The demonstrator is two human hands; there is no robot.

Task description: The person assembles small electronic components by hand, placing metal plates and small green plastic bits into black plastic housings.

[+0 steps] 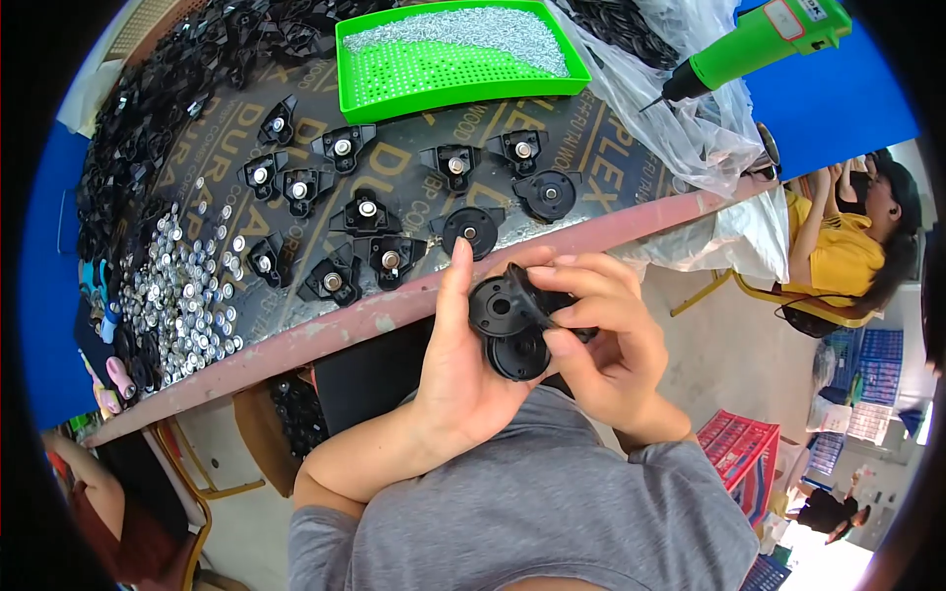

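Note:
In front of my chest, my left hand (461,379) cradles several round black plastic discs (519,356) with holes in them, its thumb pointing up. My right hand (623,345) pinches another black disc (530,295), tilted on edge against those in the left palm. How many discs lie under the fingers is hidden. Just beyond the hands, on the bench, a black bracket with a round disc (469,233) on it stands near the edge. A similar disc-topped bracket (548,196) is to its right. Several black brackets with silver metal centres (367,209) spread to the left.
A green perforated tray (463,97) of small metal pieces sits at the back. Loose silver round parts (182,295) and piled black parts (212,59) lie left. A green electric screwdriver (754,49) hangs at upper right near clear plastic sheeting (690,138). A person in yellow (845,251) sits right.

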